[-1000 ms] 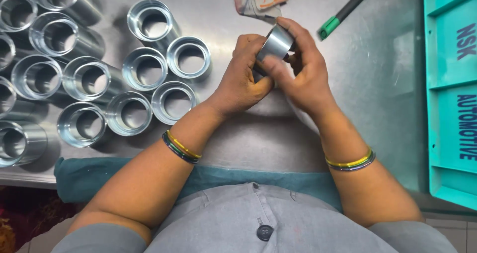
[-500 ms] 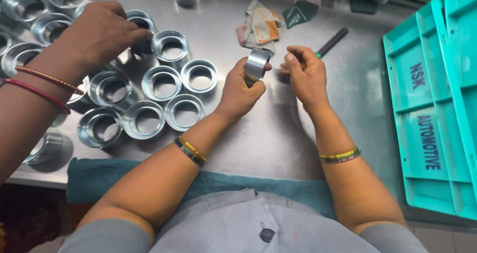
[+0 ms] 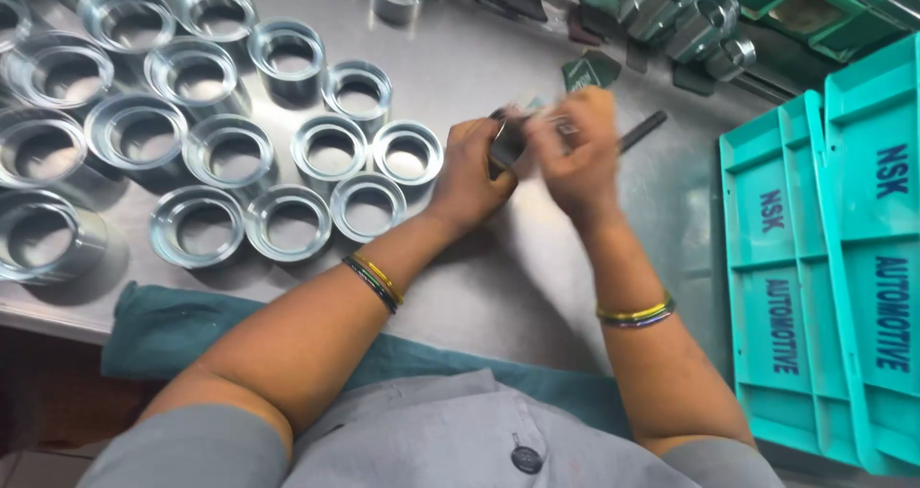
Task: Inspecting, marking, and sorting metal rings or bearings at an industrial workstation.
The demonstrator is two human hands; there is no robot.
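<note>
Both hands are up over the middle of the steel table (image 3: 537, 258), working one metal ring (image 3: 506, 145) between them. The left hand (image 3: 470, 176) is wrapped around it, fingers curled tight on the ring. The right hand (image 3: 575, 152) is pressed against it from the other side — it's blurred, so I can't tell how it grips. A bunch of shiny ring sleeves (image 3: 230, 152) stand in rows toward the table's left edge, nearest one just beside the left hand. Teal plastic trays (image 3: 834, 258) sit along the right edge, and a dark pen (image 3: 640, 131) lies just behind the right hand. A teal cloth (image 3: 163, 325) hangs over the near edge.
</note>
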